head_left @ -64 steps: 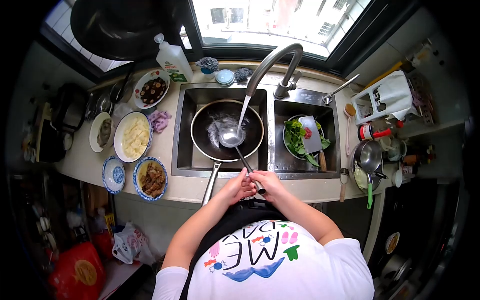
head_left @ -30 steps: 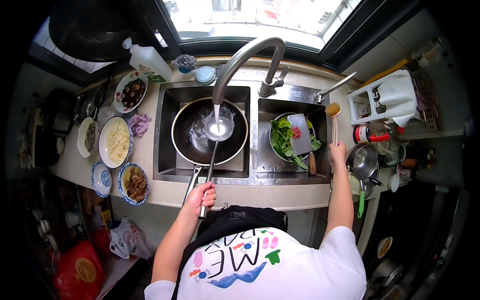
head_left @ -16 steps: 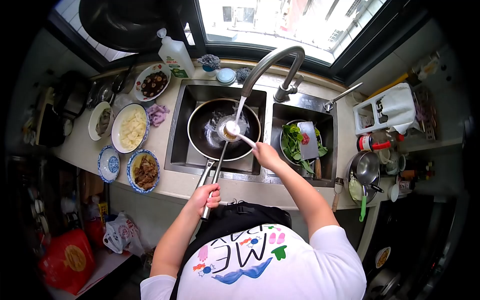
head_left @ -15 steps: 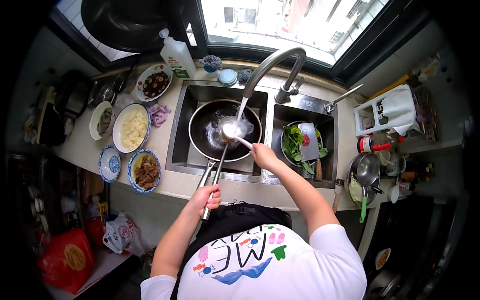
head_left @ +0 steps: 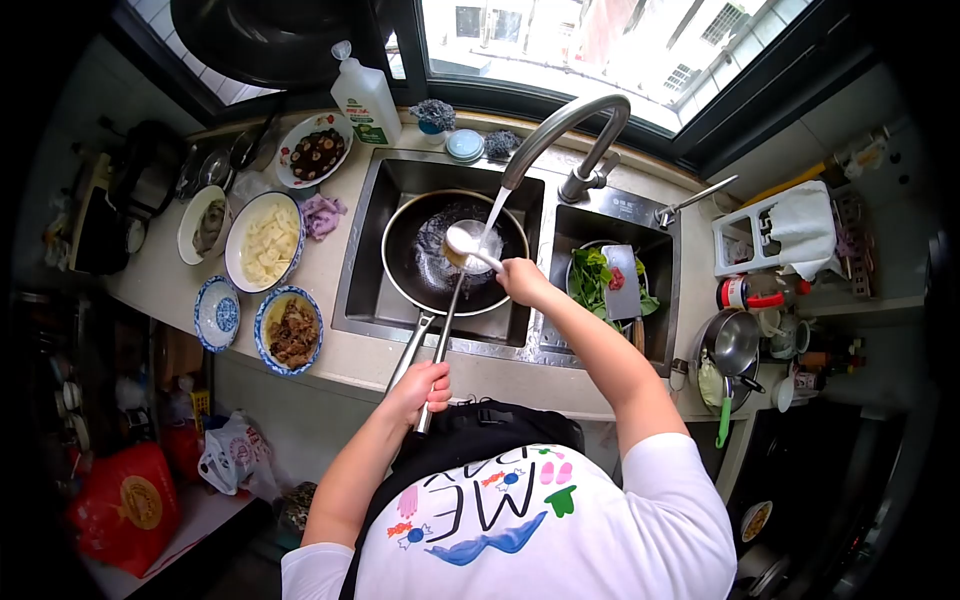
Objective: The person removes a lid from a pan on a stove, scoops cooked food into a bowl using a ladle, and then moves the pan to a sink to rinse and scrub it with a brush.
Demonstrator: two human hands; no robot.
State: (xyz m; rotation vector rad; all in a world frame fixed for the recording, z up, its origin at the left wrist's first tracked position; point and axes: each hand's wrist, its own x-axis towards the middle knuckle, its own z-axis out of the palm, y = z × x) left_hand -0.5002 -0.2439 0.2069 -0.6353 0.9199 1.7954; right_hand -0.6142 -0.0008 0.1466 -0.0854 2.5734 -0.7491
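A dark frying pan point(head_left: 410, 250) sits in the left sink basin. Its own handle leans over the counter edge beside my left hand point(head_left: 424, 392), which is closed around the long metal handle of a ladle or spatula point(head_left: 452, 325). My right hand point(head_left: 524, 282) grips the pale handle of a round brush point(head_left: 464, 238), held against the head of that utensil over the pan. From the curved faucet point(head_left: 560, 118), water runs down onto the brush and into the pan, where it splashes.
The right basin point(head_left: 658, 240) holds leafy greens point(head_left: 590, 280) and a cleaver point(head_left: 622, 282). Bowls of food, one with pale slices point(head_left: 268, 245) and one with brown pieces point(head_left: 292, 335), stand on the left counter. A white bottle point(head_left: 366, 100) stands behind. Pans point(head_left: 735, 340) are at right.
The utensil head and the brush have shifted slightly within the stream, and my left hand sits a little further right and higher. The camera view has moved slightly.
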